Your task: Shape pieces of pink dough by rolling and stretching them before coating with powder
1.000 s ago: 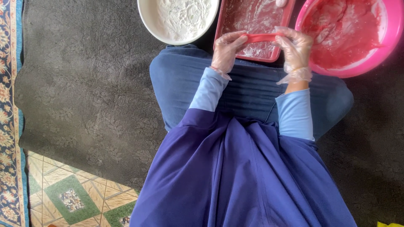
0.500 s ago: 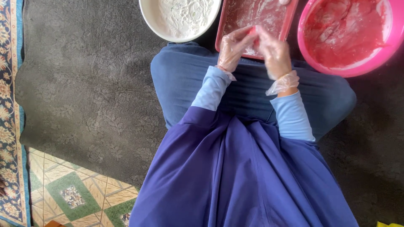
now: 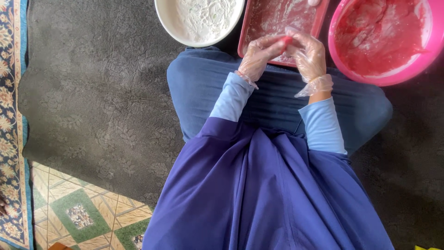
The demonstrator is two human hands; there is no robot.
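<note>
Pressing small red piece (image 3: 287, 41) between both gloved hands over near edge of red tray (image 3: 319, 21); a second ago hands were apart. Left hand (image 3: 259, 55) and right hand (image 3: 309, 54) now curled closed around it. White flour bowl (image 3: 169, 25) left, pink bowl (image 3: 428, 51) right.
</note>
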